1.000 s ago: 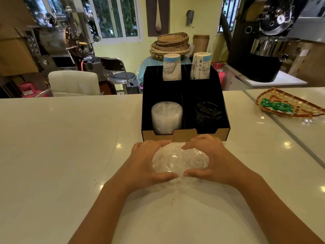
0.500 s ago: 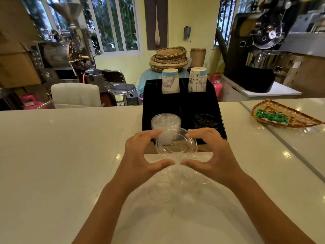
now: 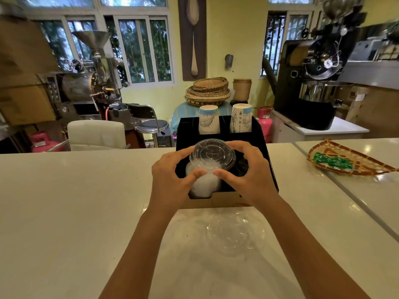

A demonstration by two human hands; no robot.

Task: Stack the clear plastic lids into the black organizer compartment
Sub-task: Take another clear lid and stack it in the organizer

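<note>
I see a clear lid, round w/ raised center, tilted toward me above the black organizer, over its front-left compartment. Stack of clear lids sits in that compartment, looks cloudy white. More clear lids lie on counter just in front of organizer.

Both forearms bare; no sleeves, rings or watch visible.

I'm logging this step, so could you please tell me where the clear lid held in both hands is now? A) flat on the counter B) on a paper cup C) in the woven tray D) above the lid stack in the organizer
D: the left hand and right hand hold the lid above the lid stack in the organizer.
</note>
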